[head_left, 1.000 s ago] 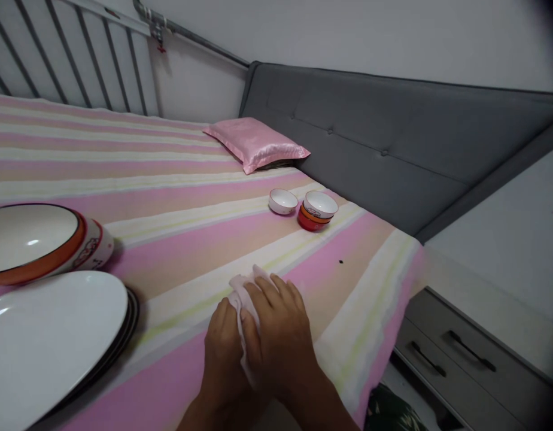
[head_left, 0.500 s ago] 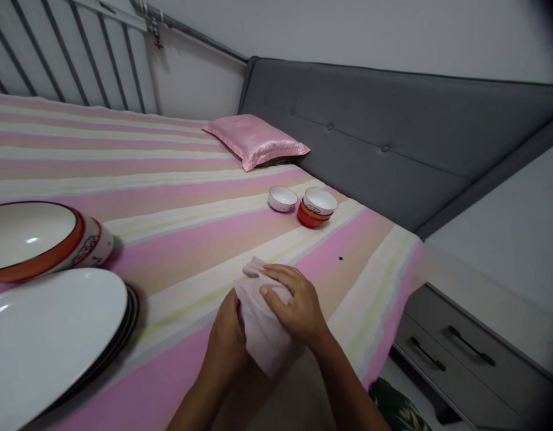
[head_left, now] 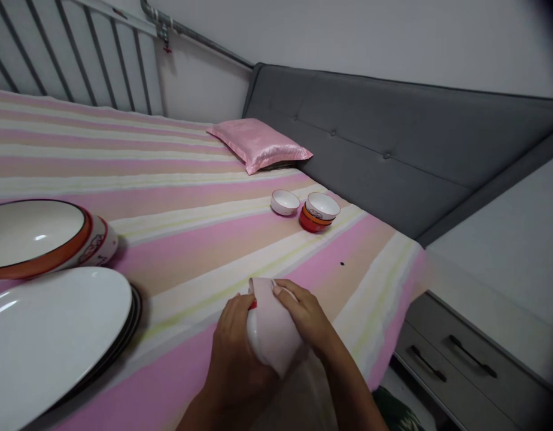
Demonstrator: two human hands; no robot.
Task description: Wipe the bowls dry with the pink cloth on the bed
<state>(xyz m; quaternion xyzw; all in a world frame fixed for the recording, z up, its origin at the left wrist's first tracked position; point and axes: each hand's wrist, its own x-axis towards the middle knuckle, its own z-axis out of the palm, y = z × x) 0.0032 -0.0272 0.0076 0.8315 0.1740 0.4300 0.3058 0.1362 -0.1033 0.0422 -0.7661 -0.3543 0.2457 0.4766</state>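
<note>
Low in the middle of the head view, my left hand (head_left: 235, 344) grips a white bowl (head_left: 253, 334) with a bit of red on it, fingers curled over its left side. A pale pink cloth (head_left: 279, 332) drapes over the bowl and hides most of it. My right hand (head_left: 307, 312) is closed on the cloth, pressing it against the bowl's right side. Farther off on the bed stand a small white bowl (head_left: 285, 205) and, right beside it, a stack of bowls (head_left: 316, 222) in white, orange and red.
A stack of oval plates (head_left: 79, 323) lies at the left, with large bowls (head_left: 74, 248) nested behind it. A pink pillow (head_left: 263, 143) rests near the grey headboard (head_left: 370, 120). The striped bed (head_left: 178, 245) ends at the right, by a drawer cabinet (head_left: 474, 353).
The bowl in my left hand has turned, so its white side and red patch now show. The cloth lies flatter over it. The view has shifted slightly.
</note>
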